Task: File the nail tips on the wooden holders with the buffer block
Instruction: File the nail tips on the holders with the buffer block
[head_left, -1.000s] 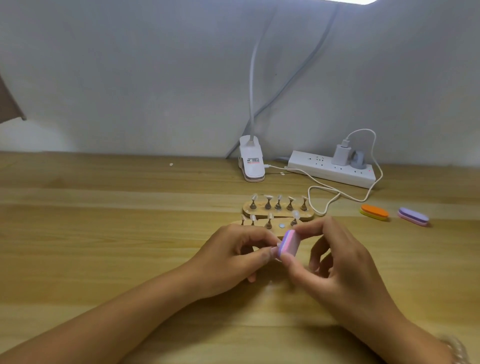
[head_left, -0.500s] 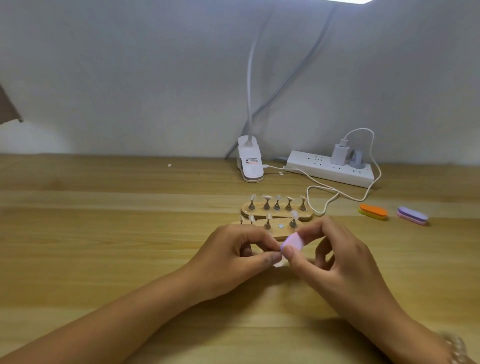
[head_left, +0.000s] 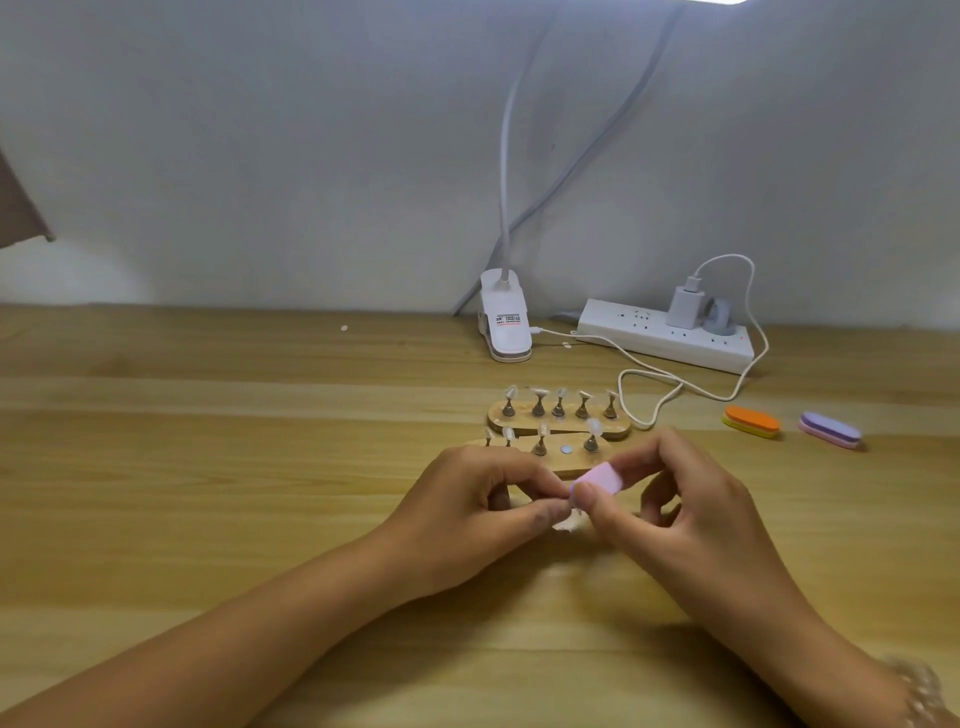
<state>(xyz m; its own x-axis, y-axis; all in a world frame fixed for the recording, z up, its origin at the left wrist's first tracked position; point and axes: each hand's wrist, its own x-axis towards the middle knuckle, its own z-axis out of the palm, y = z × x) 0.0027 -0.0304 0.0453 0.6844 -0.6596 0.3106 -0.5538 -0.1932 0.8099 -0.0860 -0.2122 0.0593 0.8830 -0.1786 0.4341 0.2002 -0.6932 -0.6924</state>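
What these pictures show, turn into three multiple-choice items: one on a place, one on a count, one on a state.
1. The orange buffer block lies
A. right of the far wooden holder, next to the purple buffer block
B. on the power strip
C. left of the lamp clamp

2. Stands on the far wooden holder:
A. three
B. five
C. eight

3. The pink buffer block is
A. lying flat on the table
B. pinched in the right hand
C. standing on a holder

Key:
1 A, it lies between that holder and the purple buffer block.
2 B, five stands are in one row, each bearing a nail tip.
3 B, the thumb and fingers of the right hand grip it at its edges.
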